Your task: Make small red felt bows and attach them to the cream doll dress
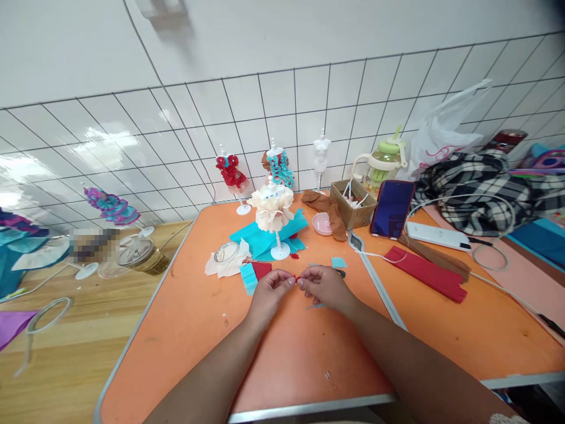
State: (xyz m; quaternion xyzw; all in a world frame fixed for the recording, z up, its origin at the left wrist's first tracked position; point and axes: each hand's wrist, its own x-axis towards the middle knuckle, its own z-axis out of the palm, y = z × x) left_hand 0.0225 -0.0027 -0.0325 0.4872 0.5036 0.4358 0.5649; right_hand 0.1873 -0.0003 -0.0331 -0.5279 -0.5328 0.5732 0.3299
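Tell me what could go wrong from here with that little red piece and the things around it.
The red piece is tiny and pinched between the left grip and right grip, so it might slip or tear.
The cream-ruffled dress form stands just beyond on a slim stem; a bump could tip it.
The upright phone could topple if knocked.

Bright, even indoor light here, and look at that glare, white patches flaring off the glossy wall tiles [251, 115] at left! Up top, a soft shadow spills below a blurry white fixture [161, 8]; wide-angle stretch tilts the sides, a pixelated block [94, 245] masks one spot, the upper-right corner darkens
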